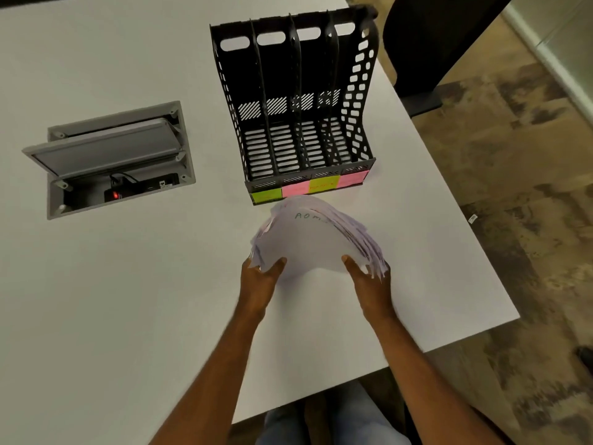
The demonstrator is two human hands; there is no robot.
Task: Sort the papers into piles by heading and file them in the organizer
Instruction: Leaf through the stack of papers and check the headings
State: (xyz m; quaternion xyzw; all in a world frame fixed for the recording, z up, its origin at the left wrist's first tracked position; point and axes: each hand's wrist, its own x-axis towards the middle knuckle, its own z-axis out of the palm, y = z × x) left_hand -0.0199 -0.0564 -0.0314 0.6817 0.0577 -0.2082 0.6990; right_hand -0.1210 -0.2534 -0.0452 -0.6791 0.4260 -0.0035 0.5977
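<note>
Sorting status: not begun, judging by one unsorted bundle and no piles laid out.
Table [128, 300]: white, bears everything.
Organizer [298, 101]: black, four slots all empty; coloured sticky labels [308, 186] along its front.
Papers [314, 239]: one thick stack, held bowed just before the organizer.
Left hand [258, 284]: fingers curled, gripping stack's left edge.
Right hand [369, 281]: gripping right edge.

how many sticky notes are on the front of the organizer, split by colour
Green sticky notes: 2, the first at the left end of the organizer, the second third along.
Pink sticky notes: 2, one second along, one at the right end.
Total: 4, one per slot.
</note>
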